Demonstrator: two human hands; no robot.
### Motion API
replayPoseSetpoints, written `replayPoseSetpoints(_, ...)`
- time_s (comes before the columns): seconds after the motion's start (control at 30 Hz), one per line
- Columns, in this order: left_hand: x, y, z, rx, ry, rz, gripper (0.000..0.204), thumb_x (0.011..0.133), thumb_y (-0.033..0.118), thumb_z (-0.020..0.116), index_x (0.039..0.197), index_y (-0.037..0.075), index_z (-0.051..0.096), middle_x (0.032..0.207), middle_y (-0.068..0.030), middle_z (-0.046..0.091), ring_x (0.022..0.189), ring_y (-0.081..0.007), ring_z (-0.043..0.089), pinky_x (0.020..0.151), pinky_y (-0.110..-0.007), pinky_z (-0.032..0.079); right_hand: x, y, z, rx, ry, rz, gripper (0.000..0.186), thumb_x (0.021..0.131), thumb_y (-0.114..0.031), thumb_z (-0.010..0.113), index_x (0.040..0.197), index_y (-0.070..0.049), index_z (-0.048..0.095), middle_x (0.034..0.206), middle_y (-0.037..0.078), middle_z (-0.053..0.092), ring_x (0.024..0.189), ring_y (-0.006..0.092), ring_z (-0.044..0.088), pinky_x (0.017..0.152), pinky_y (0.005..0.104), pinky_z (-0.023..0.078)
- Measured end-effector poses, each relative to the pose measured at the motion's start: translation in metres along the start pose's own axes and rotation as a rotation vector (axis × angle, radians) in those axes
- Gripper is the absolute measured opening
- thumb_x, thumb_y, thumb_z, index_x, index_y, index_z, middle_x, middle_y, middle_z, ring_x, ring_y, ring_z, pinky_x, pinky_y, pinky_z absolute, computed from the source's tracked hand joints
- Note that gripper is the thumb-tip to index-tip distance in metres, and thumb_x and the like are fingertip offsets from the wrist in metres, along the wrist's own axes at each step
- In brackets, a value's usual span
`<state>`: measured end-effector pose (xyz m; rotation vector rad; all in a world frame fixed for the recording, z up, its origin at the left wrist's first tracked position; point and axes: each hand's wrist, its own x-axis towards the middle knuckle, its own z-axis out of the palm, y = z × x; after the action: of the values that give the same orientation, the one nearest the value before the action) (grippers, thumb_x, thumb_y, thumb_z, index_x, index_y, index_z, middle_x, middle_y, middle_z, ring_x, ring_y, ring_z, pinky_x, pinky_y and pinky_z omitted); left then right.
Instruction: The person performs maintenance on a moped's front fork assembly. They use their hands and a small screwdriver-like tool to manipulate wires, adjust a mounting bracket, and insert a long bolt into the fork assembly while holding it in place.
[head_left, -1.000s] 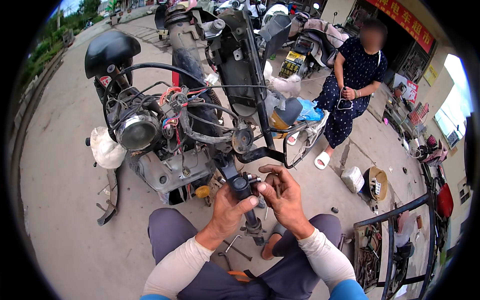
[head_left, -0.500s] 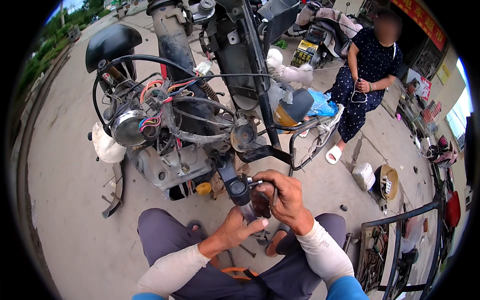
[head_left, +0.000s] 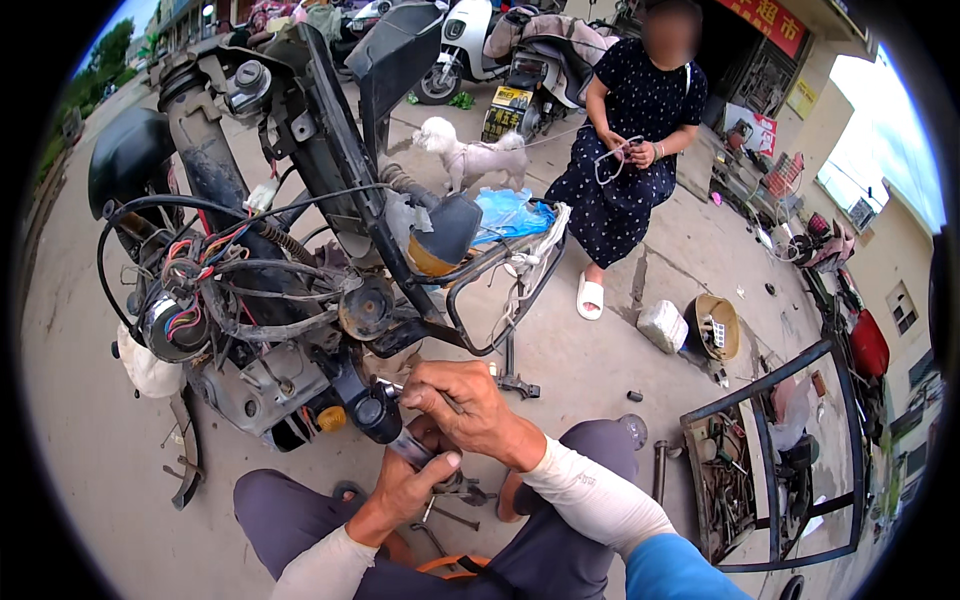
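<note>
A stripped-down electric scooter leans over in front of me, its loose wires showing. At its near end a black fork clamp holds a silver fork tube. My left hand is wrapped round that tube just below the clamp, thumb along its near side. My right hand is closed at the clamp's right side, on a slim metal tool. Only a short end of this tool shows by the clamp; its kind is hidden by my fingers. An orange indicator lamp sits left of the clamp.
A person stands ahead with a leash to a white dog. Right of me are a tan bowl, a black metal frame and a tray of tools. Loose tools lie between my feet. A curved part lies left.
My view has swung right and up, so the scooter sits further left and more of the yard shows. Both hands stay at the clamp and tube; the right hand has turned over the tool.
</note>
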<state>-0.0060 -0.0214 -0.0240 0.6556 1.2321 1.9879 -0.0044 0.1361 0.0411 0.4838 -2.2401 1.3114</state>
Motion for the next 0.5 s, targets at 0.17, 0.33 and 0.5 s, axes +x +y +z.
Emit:
replayPoseSetpoints(0.17, -0.001, -0.003, 0.001, -0.005, 0.005, -0.006, 0.028, 0.088, 0.010, 0.066, 0.110, 0.002, 0.053, 0.093, -0.0016, 0.059, 0.083, -0.0086, 0.054, 0.073, -0.026, 0.044, -0.007, -0.013, 0.002, 0.171, 0.083, 0.207, 0.011, 0.091, -0.010, 0.070, 0.096, 0.000, 0.068, 0.085, 0.012, 0.071, 0.070, 0.0255, 0.068, 0.064, 0.0325, 0.053)
replayPoseSetpoints(0.33, -0.003, 0.003, 0.000, 0.037, 0.019, -0.023, 0.034, 0.086, 0.011, 0.067, 0.115, 0.001, 0.052, 0.095, -0.0026, 0.059, 0.085, -0.0106, 0.055, 0.074, -0.027, 0.045, -0.010, -0.011, -0.001, 0.018, 0.046, 0.016, 0.018, 0.093, -0.014, 0.070, 0.103, 0.001, 0.067, 0.087, 0.013, 0.071, 0.073, 0.0238, 0.070, 0.065, 0.0326, 0.053)
replayPoseSetpoints(0.5, -0.004, 0.001, -0.004, 0.021, 0.010, -0.022, 0.046, 0.083, 0.013, 0.069, 0.123, 0.002, 0.049, 0.098, -0.0042, 0.059, 0.087, -0.0127, 0.057, 0.075, -0.029, 0.046, -0.004, -0.008, -0.005, -0.041, -0.048, -0.008, 0.018, 0.096, -0.017, 0.065, 0.103, 0.000, 0.065, 0.088, 0.014, 0.069, 0.074, 0.0324, 0.067, 0.063, 0.0384, 0.051)
